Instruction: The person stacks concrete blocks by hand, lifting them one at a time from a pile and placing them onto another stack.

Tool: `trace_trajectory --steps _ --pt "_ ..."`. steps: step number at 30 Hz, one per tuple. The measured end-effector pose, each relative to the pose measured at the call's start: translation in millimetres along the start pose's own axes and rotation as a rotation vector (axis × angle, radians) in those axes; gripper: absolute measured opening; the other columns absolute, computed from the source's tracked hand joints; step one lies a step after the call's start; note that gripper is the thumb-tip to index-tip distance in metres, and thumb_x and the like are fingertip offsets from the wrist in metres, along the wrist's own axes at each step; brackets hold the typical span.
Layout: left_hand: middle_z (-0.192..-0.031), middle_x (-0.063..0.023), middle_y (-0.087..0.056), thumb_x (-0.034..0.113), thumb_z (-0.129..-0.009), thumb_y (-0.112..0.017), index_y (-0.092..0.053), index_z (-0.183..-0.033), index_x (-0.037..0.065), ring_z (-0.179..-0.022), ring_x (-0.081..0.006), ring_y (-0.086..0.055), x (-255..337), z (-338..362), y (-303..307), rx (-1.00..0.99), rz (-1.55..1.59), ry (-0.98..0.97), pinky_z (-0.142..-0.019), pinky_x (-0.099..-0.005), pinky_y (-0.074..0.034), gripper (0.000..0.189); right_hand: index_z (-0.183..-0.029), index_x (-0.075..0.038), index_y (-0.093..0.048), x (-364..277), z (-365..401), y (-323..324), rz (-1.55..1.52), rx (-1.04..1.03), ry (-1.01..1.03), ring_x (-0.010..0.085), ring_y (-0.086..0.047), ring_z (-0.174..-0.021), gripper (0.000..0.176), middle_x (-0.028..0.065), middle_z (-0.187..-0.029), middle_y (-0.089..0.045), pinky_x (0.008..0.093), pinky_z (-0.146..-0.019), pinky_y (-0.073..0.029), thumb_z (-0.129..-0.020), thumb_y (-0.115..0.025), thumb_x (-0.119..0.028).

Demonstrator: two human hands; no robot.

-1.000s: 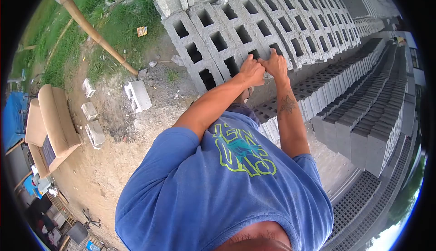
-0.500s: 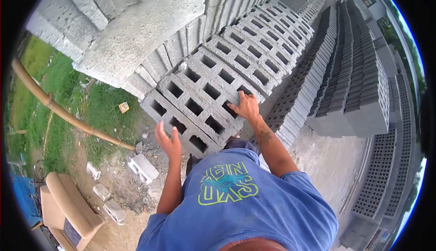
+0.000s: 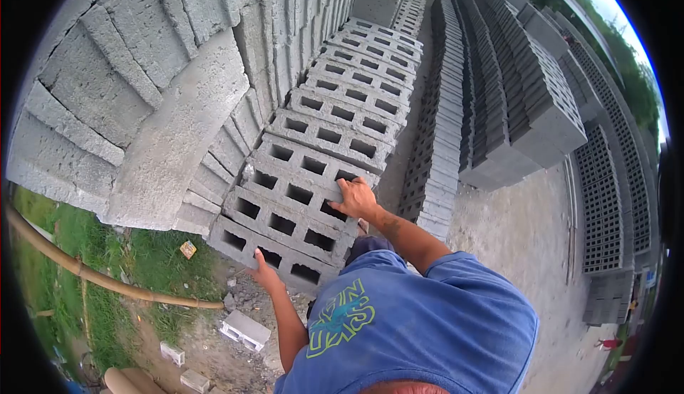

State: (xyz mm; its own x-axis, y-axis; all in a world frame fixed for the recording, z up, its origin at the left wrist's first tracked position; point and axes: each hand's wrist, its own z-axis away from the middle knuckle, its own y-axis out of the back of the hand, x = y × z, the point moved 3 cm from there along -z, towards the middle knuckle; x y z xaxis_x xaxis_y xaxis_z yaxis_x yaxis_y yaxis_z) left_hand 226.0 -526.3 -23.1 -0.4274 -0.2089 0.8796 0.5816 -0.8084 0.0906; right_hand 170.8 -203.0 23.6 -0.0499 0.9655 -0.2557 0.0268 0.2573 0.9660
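A row of grey hollow concrete blocks [image 3: 285, 194] runs away from my body, with rectangular holes facing up. My left hand [image 3: 266, 274] is at the outer side of the nearest block [image 3: 251, 251]; its thumb lies at the edge of the middle hole, and the other fingers are mostly hidden below the edge. My right hand [image 3: 353, 200] rests on the right end of blocks farther back, its fingertips bent into two holes. How firmly it grips is hard to see.
Taller stacked blocks [image 3: 178, 130] rise at the left. More block rows [image 3: 527, 123] stand at the right beside a concrete floor [image 3: 499, 237]. A bamboo pole [image 3: 142, 291] crosses the grass. Loose blocks [image 3: 244, 330] lie on the dirt at lower left.
My left hand has come down from above the near block onto its outer edge. My right hand stays at the same holes. The whole view has turned and shifted.
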Motion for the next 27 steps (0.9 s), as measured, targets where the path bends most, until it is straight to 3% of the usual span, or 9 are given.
trace_trajectory --steps 7,10,15,18,19,20,21,23,27 --pt "-0.129 -0.0232 -0.054 0.041 -0.084 -0.070 -0.045 -0.130 -0.011 -0.116 -0.0330 -0.054 -11 -15 0 0.078 -0.108 -0.156 -0.097 -0.0400 -0.041 0.074 -0.102 0.001 -0.053 -1 -1 5 -0.054 -0.044 -0.041 0.0347 -0.063 -0.088 0.061 0.0200 -0.075 -0.065 0.0386 -0.094 -0.039 -0.076 -0.066 -0.053" --pt "-0.131 -0.0260 -0.051 0.043 -0.085 -0.067 -0.042 -0.132 -0.010 -0.117 -0.0362 -0.052 -14 -18 7 0.040 -0.136 -0.235 -0.098 -0.0402 -0.041 0.075 -0.111 0.005 -0.060 10 -6 11 -0.351 -0.042 0.032 0.0356 -0.062 -0.100 0.061 0.0196 -0.100 -0.067 0.0413 -0.090 -0.046 -0.078 -0.069 -0.045" --pt "-0.137 -0.0257 -0.042 0.039 -0.089 -0.063 -0.038 -0.137 -0.007 -0.123 -0.0379 -0.045 3 0 5 0.064 -0.113 -0.311 -0.101 -0.0434 -0.036 0.072 -0.106 -0.003 -0.062 61 1 69 -0.463 0.417 0.086 0.0347 -0.060 -0.104 0.031 0.0162 -0.112 -0.062 0.0390 -0.090 -0.048 -0.085 -0.066 -0.024" --pt "-0.137 -0.0245 -0.039 0.033 -0.091 -0.061 -0.037 -0.138 -0.004 -0.127 -0.0374 -0.039 30 13 3 0.234 -0.223 -0.558 -0.105 -0.0461 -0.030 0.064 -0.109 0.001 -0.063 123 3 81 -0.449 0.524 -0.328 0.0342 -0.061 -0.104 0.043 0.0203 -0.110 -0.063 0.0389 -0.089 -0.048 -0.088 -0.062 -0.036" --pt "-0.136 -0.0237 -0.041 0.030 -0.091 -0.061 -0.042 -0.135 -0.001 -0.128 -0.0365 -0.037 46 23 -8 0.150 -0.254 -0.688 -0.105 -0.0475 -0.029 0.057 -0.113 0.001 -0.062 164 2 60 -0.577 0.586 -0.509 0.0231 -0.063 -0.099 0.049 0.0145 -0.100 -0.066 0.0338 -0.081 -0.049 -0.090 -0.060 -0.042" --pt "-0.134 -0.0230 -0.042 0.027 -0.091 -0.061 -0.046 -0.132 0.002 -0.130 -0.0357 -0.036 57 30 -22 0.065 -0.288 -0.814 -0.106 -0.0490 -0.028 0.051 -0.116 0.005 -0.061 171 11 70 -0.766 0.581 -0.683 0.0200 -0.061 -0.090 0.058 0.0101 -0.093 -0.065 0.0333 -0.077 -0.048 -0.089 -0.060 -0.047" --pt "-0.134 -0.0218 -0.043 0.025 -0.090 -0.062 -0.051 -0.128 0.004 -0.129 -0.0352 -0.037 62 35 -38 0.021 -0.396 -0.934 -0.105 -0.0501 -0.028 0.045 -0.097 0.001 -0.066 206 10 48 -0.860 0.654 -0.781 0.0138 -0.053 -0.068 0.056 0.0016 -0.077 -0.057 0.0281 -0.060 -0.042 -0.087 -0.060 -0.053" --pt "-0.133 -0.0180 -0.046 0.024 -0.088 -0.063 -0.059 -0.118 0.008 -0.127 -0.0345 -0.039 76 45 -81 -0.092 -0.483 -1.124 -0.104 -0.0514 -0.029 0.035 -0.076 -0.011 -0.059 225 18 35 -1.079 0.431 -0.944 0.0072 -0.038 -0.056 0.047 -0.0056 -0.066 -0.043 0.0247 -0.049 -0.028 -0.085 -0.061 -0.057" --pt "-0.118 -0.0120 -0.059 0.024 -0.084 -0.066 -0.065 -0.108 0.007 -0.120 -0.0335 -0.046 104 71 -182 -0.432 -0.543 -1.263 -0.102 -0.0492 -0.031 0.029 -0.065 -0.020 -0.044 215 15 2 -1.189 0.004 -1.003 0.0040 -0.025 -0.051 0.048 -0.0095 -0.061 -0.032 0.0248 -0.047 -0.015 -0.083 -0.059 -0.062"
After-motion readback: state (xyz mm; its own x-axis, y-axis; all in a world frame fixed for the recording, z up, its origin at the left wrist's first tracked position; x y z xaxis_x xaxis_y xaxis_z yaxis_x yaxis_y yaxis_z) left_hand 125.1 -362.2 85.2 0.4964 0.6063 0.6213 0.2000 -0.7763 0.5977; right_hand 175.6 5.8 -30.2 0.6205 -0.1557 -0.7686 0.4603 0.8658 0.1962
